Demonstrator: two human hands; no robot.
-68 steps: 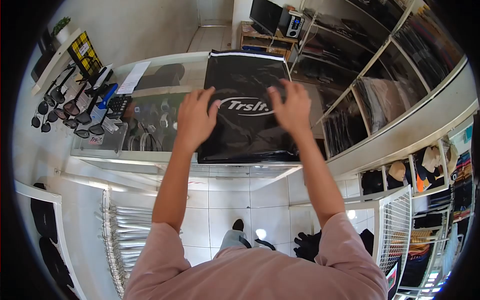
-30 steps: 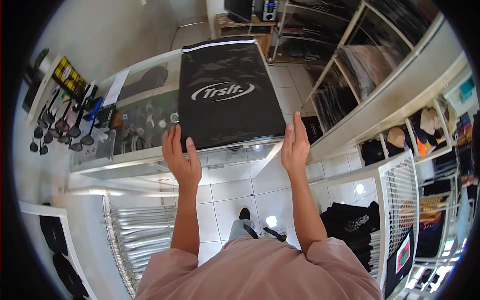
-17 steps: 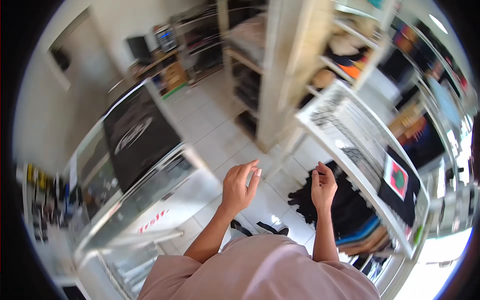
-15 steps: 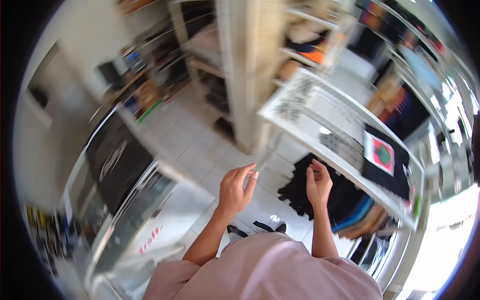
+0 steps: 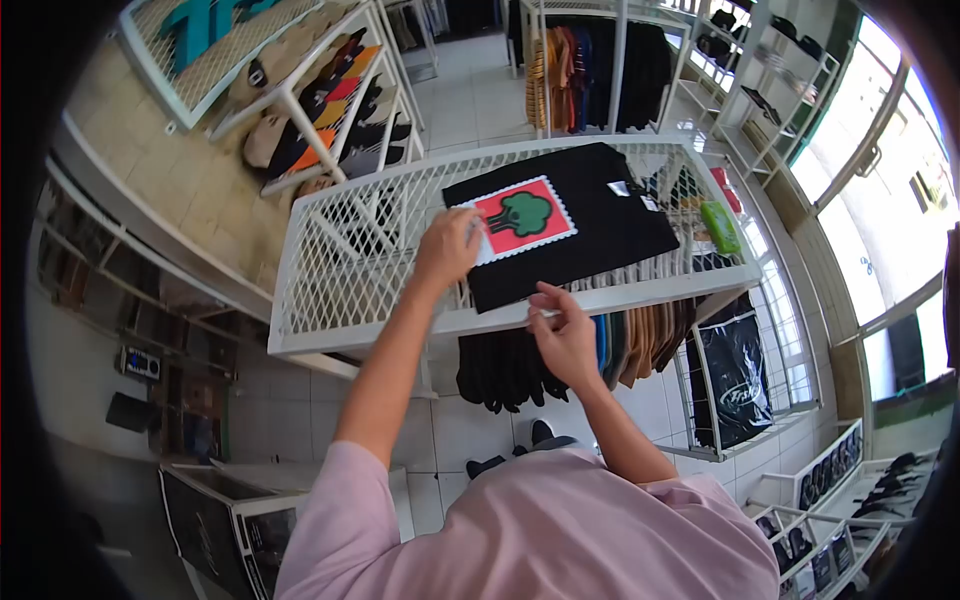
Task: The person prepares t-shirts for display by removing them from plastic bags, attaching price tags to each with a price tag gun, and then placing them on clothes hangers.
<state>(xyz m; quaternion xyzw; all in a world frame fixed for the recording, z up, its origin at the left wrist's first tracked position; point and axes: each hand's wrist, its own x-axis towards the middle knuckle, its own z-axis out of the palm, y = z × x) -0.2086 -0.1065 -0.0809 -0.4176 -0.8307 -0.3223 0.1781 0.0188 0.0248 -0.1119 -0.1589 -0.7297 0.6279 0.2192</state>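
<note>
A folded black T-shirt (image 5: 610, 230) with a red, white-edged print of a green tree lies flat on the white mesh-topped table (image 5: 330, 295). Over the left side of the print is my left hand (image 5: 448, 245), its fingers bent and slightly apart; whether they touch the cloth is hard to tell. My right hand (image 5: 567, 335) is at the shirt's front edge, thumb and forefinger apart and nothing visible between them.
A green packet (image 5: 719, 228) lies at the table's right end. Several garments (image 5: 640, 350) hang below its front edge. A cap rack (image 5: 330, 110) stands at the back left, a clothes rail (image 5: 600, 75) behind. Glass windows line the right.
My view has turned right and come closer to the mesh table. Both hands have moved from above the floor to the black T-shirt.
</note>
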